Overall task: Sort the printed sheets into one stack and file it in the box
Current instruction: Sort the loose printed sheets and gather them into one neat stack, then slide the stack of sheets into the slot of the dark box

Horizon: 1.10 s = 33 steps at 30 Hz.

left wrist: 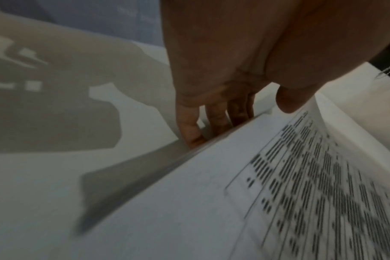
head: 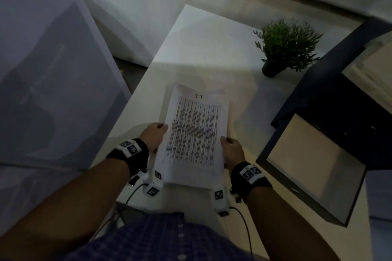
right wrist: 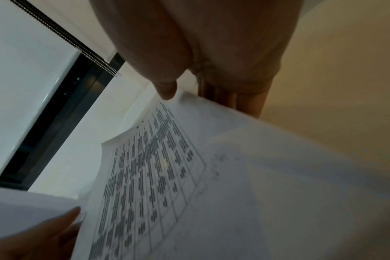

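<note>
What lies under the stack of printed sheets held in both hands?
Under the white printed sheets, the fingers of the left hand and those of the right hand reach beneath the edges, above the white table. The lower sheets' print is covered.

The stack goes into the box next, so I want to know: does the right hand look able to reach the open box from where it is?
Probably yes. The right hand grips the stack of sheets, and the open box lies on that side with bare table between. The potted plant stands farther back.
</note>
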{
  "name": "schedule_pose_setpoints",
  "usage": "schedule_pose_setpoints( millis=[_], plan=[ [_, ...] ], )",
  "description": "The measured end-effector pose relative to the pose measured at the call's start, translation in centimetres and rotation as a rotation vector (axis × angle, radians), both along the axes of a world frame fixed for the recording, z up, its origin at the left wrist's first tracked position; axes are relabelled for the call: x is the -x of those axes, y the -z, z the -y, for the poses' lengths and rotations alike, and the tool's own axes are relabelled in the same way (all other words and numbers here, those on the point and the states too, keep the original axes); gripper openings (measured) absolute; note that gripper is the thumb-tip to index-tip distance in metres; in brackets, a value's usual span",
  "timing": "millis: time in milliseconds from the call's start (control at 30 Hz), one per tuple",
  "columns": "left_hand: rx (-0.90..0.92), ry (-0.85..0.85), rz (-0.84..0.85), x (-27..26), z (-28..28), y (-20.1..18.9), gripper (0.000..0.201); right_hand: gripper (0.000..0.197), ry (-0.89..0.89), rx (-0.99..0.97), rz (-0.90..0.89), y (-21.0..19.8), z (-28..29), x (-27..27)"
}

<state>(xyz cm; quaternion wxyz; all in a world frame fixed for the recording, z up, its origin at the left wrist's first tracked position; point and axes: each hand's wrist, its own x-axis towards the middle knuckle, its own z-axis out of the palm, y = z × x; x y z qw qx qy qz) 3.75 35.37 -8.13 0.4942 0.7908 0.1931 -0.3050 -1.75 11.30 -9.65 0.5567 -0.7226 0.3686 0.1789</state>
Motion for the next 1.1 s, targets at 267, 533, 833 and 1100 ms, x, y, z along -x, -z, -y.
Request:
schedule_pose_setpoints(
  millis=[267,533,833,1100],
  plan=[
    [-0.066,0.056,0.027,2.9,0.9,-0.1,0.054,0.063,-0.059,0.052,0.021,-0.5,-2.0,1.5],
    [-0.003,0.058,0.258,2.9,0.4,-3.0,0.035,0.044,-0.033,0.168,0.285,-4.5,-1.7,1.7],
    [0.46,0.092,0.352,2.3,4.6,-8.9,0.018,0.032,0.255,0.13,0.534,-12.1,2.2,6.5],
    [0.45,0.445,0.18,5.9,11.5,-9.3,0.027,0.021,0.503,0.193,0.369,-11.8,5.8,16.5]
  ],
)
